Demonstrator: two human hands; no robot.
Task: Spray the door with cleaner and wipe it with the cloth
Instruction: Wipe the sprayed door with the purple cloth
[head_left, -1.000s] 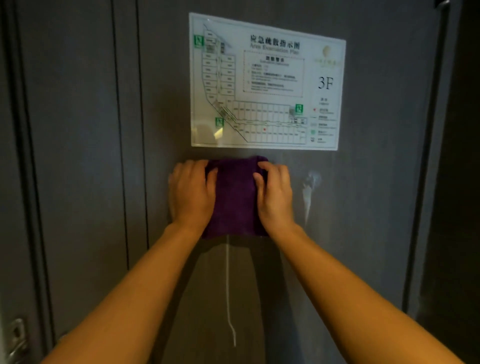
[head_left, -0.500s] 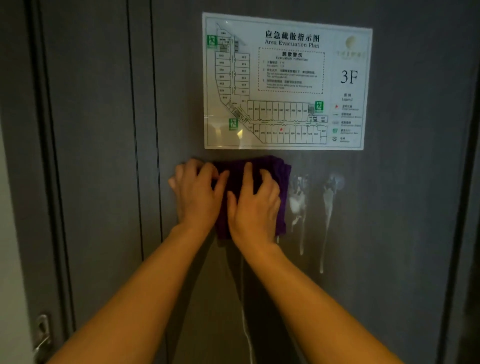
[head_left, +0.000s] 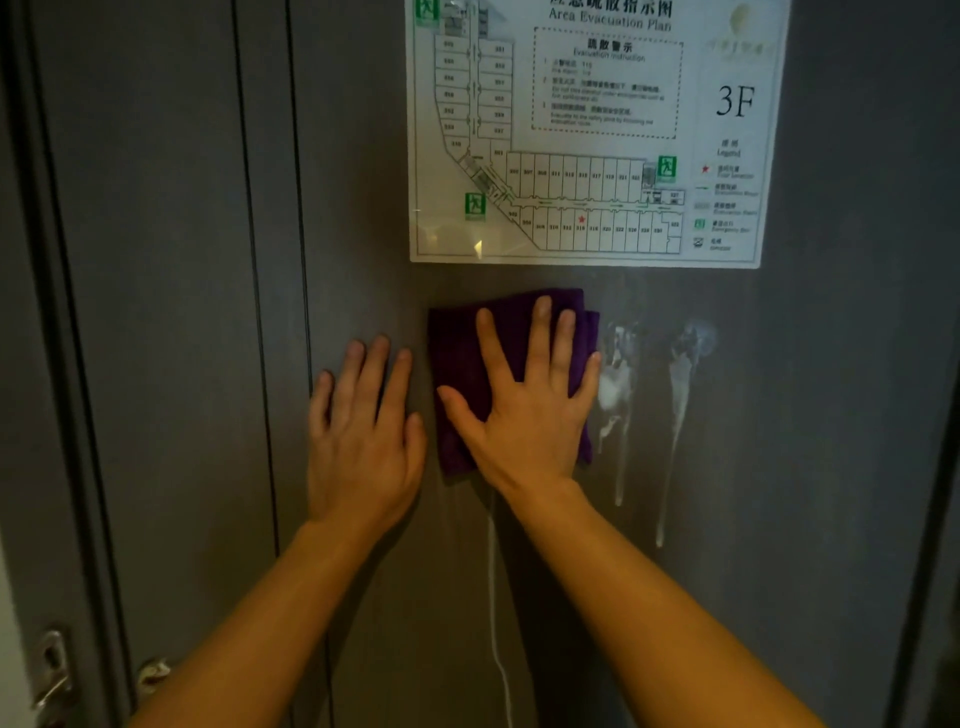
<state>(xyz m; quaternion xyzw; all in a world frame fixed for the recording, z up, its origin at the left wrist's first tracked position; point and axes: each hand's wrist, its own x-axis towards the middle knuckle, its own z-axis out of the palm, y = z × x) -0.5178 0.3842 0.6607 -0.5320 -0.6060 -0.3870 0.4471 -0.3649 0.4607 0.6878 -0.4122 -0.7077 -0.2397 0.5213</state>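
A folded purple cloth (head_left: 462, 353) lies flat against the dark grey door (head_left: 831, 415), just under the evacuation plan. My right hand (head_left: 530, 405) presses on the cloth with fingers spread. My left hand (head_left: 363, 441) rests flat on the bare door beside the cloth's left edge, off the fabric, holding nothing. White foamy cleaner (head_left: 615, 384) runs down the door in streaks right of the cloth, with a second streak (head_left: 678, 395) farther right. A thin drip line (head_left: 493, 597) runs down below the cloth. No spray bottle is in view.
A laminated "Area Evacuation Plan" sign (head_left: 587, 130) marked 3F hangs on the door above my hands. The door frame (head_left: 67, 364) runs down the left, with a metal latch plate (head_left: 52, 670) at the bottom left.
My left hand has come off the cloth and now lies on the bare door to its left. My right hand has spread over the cloth, nearer the foam. The view moved closer.
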